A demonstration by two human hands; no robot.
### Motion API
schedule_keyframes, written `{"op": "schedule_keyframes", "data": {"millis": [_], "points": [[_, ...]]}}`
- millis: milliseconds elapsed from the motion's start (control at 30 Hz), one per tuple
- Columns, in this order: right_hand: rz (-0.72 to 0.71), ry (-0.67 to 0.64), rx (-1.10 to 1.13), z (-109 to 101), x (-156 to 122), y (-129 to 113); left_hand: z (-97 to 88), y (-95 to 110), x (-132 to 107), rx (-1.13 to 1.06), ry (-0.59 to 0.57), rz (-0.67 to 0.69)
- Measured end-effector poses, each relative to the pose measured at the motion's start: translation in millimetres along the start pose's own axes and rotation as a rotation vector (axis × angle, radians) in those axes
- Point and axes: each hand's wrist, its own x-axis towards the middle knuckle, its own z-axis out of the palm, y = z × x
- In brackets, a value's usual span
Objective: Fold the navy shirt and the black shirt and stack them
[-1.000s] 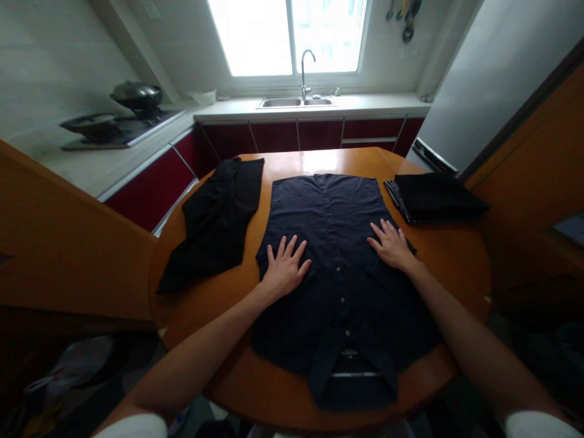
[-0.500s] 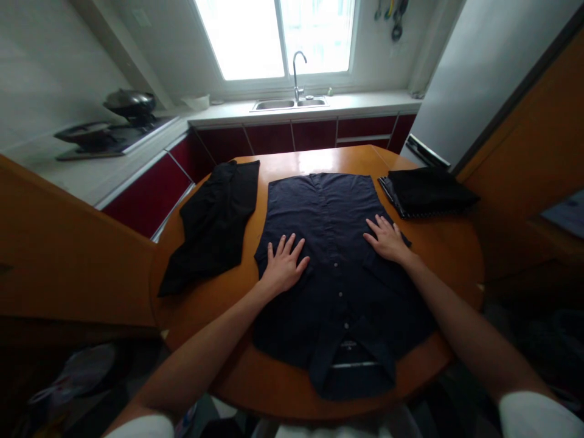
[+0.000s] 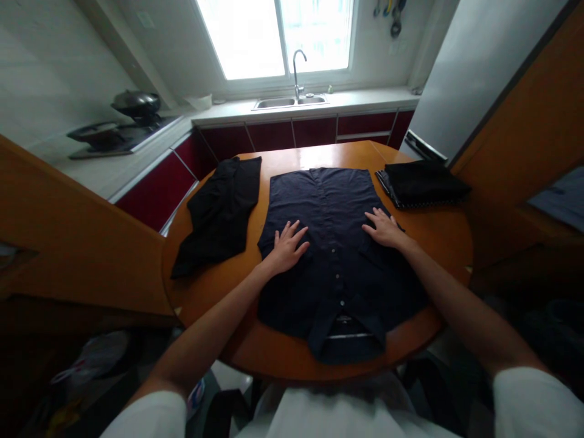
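Note:
A dark navy button-up shirt [image 3: 326,213] lies spread front side up on the wooden table [image 3: 214,298], its collar toward me and its hem toward the window. My left hand [image 3: 286,248] rests flat on the left side of the shirt, fingers spread. On the right side, my right hand [image 3: 384,229] also lies on the cloth with its fingers apart. The shirt's sleeves appear folded in over the front, near both hands. Pale buttons run down the middle between my hands.
Left on the table lies a black garment [image 3: 223,207]. A folded black stack of cloth [image 3: 424,182] sits at the right. Beyond are a counter with a sink [image 3: 289,102], a stove with pans [image 3: 137,103] and a fridge [image 3: 483,79].
The camera view has shifted, so the table and shirt sit slightly higher in the picture. Both hands stay on the shirt; the left hand has turned slightly, its fingers pointing more to the right.

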Motion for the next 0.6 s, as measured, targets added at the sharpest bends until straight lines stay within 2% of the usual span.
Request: {"op": "schedule_keyframes", "data": {"millis": [67,167,267,333,433,500,600], "points": [[-0.105,0.011,0.034,-10.1,-22.0,-8.8,-14.0,10.8,-12.0,-0.058,-0.068,0.136],[-0.377,0.025,0.130,-23.9,-71.6,-24.2,-31.0,32.0,-41.0,-0.143,-0.217,0.367],[-0.564,-0.055,0.247,-30.2,-125.8,-34.1,-34.6,50.5,-73.6,-0.220,-0.320,0.509],[-0.601,-0.121,0.305,-28.8,-156.4,-34.3,-29.4,57.8,-92.6,-0.268,-0.339,0.518],[-0.596,-0.189,0.352,-22.0,-189.2,-27.9,-15.7,61.5,-115.0,-0.329,-0.316,0.442],[-0.591,-0.236,0.370,-18.1,-203.4,-22.9,-6.7,60.7,-126.1,-0.340,-0.314,0.431],[-0.604,-0.301,0.379,-15.1,-216.3,-17.9,3.0,58.2,-138.0,-0.300,-0.330,0.487]]}}
